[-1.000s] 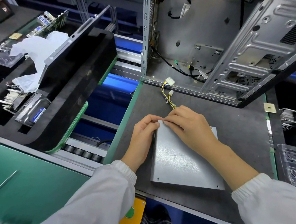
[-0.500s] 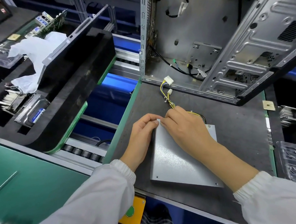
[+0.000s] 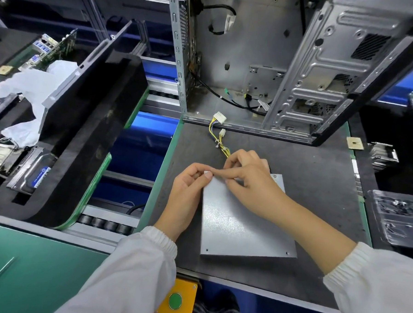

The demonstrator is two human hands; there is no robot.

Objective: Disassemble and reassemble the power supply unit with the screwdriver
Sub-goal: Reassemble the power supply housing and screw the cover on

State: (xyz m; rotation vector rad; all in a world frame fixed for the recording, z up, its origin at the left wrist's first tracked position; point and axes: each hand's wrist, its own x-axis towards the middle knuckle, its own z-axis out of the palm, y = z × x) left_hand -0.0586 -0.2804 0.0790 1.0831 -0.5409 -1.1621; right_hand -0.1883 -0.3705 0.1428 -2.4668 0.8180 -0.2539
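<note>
The power supply unit point(image 3: 240, 220), a flat grey metal box, lies on the dark mat point(image 3: 318, 186). Its yellow and black cable point(image 3: 216, 135) runs from under my right hand toward the open computer case point(image 3: 325, 66) and ends in white connectors point(image 3: 219, 118). My left hand point(image 3: 189, 191) curls its fingers round the unit's far left corner. My right hand point(image 3: 249, 180) lies over the far edge with curled fingers, its index fingertip meeting the left hand at that corner. No screwdriver is in view. What lies under the fingers is hidden.
A black foam tray point(image 3: 94, 126) holding a hard drive point(image 3: 32, 171) stands to the left across a roller gap. A clear plastic tray point(image 3: 398, 214) with small parts and a heat sink point(image 3: 382, 156) sit at the right. A yellow box with a green button point(image 3: 176, 300) is below the mat's front edge.
My right hand has drawn back a little along the far edge and curled its fingers more. My left fingers have curled tighter at the corner. The unit has stayed in place.
</note>
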